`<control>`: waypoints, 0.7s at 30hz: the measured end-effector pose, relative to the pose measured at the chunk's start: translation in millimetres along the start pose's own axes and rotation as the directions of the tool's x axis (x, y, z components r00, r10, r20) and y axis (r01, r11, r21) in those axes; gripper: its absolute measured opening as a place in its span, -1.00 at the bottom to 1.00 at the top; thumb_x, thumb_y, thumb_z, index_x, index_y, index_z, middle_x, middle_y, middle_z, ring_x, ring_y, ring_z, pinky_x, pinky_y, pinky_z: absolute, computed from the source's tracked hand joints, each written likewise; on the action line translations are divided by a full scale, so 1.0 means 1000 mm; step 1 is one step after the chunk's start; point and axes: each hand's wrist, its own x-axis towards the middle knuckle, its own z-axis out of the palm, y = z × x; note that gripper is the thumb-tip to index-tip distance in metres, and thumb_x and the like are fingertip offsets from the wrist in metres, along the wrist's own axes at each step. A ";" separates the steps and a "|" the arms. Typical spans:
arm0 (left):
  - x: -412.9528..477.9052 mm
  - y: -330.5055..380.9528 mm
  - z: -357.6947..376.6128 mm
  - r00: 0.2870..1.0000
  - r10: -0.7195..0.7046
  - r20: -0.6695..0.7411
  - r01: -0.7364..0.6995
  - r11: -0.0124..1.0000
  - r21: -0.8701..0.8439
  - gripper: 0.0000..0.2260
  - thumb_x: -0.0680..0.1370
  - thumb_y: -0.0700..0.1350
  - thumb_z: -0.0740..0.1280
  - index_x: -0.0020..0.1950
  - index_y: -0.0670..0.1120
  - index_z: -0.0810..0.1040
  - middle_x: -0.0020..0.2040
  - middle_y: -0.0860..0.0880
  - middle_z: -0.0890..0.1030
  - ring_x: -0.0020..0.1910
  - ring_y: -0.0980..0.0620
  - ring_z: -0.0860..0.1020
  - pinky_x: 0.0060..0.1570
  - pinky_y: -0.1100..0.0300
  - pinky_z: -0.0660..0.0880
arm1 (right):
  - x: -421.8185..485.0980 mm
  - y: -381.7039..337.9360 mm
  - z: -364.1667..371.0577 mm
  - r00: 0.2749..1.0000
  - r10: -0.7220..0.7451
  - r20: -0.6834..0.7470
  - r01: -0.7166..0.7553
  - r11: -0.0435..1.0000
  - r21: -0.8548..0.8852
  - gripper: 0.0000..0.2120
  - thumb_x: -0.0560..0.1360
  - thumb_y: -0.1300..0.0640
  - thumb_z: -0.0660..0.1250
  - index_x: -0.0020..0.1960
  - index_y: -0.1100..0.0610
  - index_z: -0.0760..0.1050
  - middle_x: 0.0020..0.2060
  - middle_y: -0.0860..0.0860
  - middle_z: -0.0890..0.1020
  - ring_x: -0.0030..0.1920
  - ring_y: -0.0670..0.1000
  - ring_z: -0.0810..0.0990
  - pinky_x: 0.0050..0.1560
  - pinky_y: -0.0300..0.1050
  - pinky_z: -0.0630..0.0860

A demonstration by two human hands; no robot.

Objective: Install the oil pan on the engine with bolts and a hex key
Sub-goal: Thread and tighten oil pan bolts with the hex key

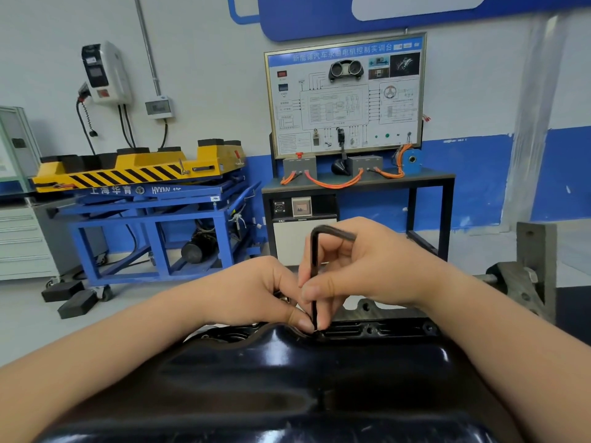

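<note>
Oil pan: one, filling the lower centre of the frame and sitting on the engine. Black pressed metal with a glossy coat, looking stiff, fairly heavy and slick on the belly. Judging the flat far rim the place to be taking hold.
Engine: one grey casting, showing just behind the pan's far rim.
Right grip: one, right of centre, curling round the hex key with the short arm tucked into the palm.
Left grip: one, left of centre, pinching the key's lower end at the rim; metal glinting inside the curl.
Hex key: one, standing upright at centre, tip at the rim. Looking thin, rigid and light.
Rim holes: two showing unfilled, right of the key.
Bolts: none showing plainly. Fingertips are hiding the key's tip, so no count.
</note>
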 end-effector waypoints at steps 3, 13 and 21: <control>0.001 0.002 0.000 0.999 -0.009 0.035 0.008 1.000 0.031 -0.67 0.43 -0.31 0.42 -0.17 0.17 0.65 -0.44 0.30 0.56 -0.39 0.36 0.51 -0.27 0.56 0.36 | 0.001 0.000 0.001 1.000 -0.007 -0.015 0.007 1.000 0.000 -0.92 0.40 0.43 0.37 -0.15 0.38 0.46 -0.35 0.09 0.60 -0.43 -0.01 0.64 -0.34 -0.16 0.62; 0.000 0.001 0.000 1.000 0.008 -0.027 -0.006 0.998 0.058 -0.67 0.42 -0.26 0.44 -0.36 0.18 0.62 -0.14 -0.16 0.67 -0.04 -0.07 0.61 0.03 0.25 0.52 | 0.000 0.003 0.000 0.999 -0.009 0.035 0.009 1.000 0.003 -0.77 0.55 0.38 0.17 -0.01 0.18 0.57 -0.31 0.00 0.63 -0.35 -0.01 0.66 -0.19 -0.10 0.64; -0.002 -0.003 0.002 0.996 0.081 -0.027 -0.083 0.994 -0.075 -0.75 0.37 -0.14 0.46 -0.33 0.24 0.62 -0.43 0.22 0.54 -0.37 0.29 0.47 -0.20 0.42 0.41 | 0.000 0.002 -0.001 0.999 0.016 0.036 -0.019 0.998 0.065 -0.80 0.45 0.44 0.30 0.01 0.54 0.38 -0.27 0.16 0.64 -0.37 0.02 0.66 -0.23 -0.10 0.64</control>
